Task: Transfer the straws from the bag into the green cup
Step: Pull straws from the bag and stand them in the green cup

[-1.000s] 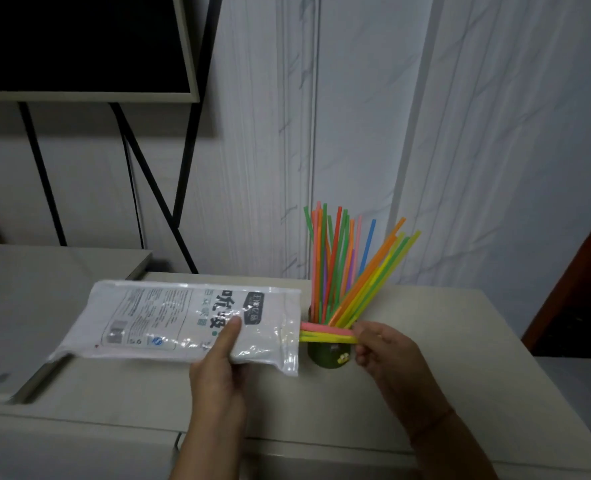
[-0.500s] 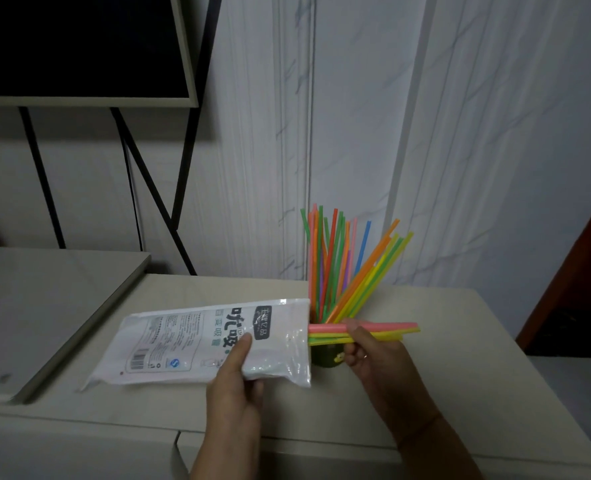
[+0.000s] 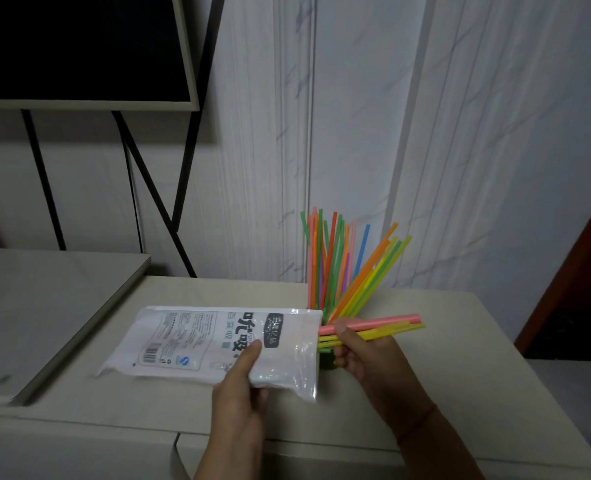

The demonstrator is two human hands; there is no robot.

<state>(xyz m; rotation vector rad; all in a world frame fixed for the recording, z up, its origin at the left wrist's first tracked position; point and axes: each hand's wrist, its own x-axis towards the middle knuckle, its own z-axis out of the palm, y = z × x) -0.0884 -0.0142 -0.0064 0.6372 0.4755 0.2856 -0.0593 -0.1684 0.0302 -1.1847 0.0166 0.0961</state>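
Observation:
My left hand (image 3: 240, 386) grips the white plastic straw bag (image 3: 197, 341) near its open right end, holding it level above the beige table (image 3: 460, 358). My right hand (image 3: 367, 355) pinches a small bunch of pink and yellow straws (image 3: 387, 325) that lie almost level, their left ends at the bag's mouth. The green cup (image 3: 328, 359) stands just behind, mostly hidden by the bag and my right hand. Several coloured straws (image 3: 339, 265) fan upward out of it.
A raised grey slab (image 3: 44, 313) lies on the left of the table. A dark framed screen (image 3: 79, 50) on black legs stands at the back left. A marbled wall panel (image 3: 356, 133) rises right behind the cup. The table's front edge is near my wrists.
My right hand has drawn the pink and yellow straws rightward, nearly out of the bag. The bag has shifted right and tilted a little in my left hand.

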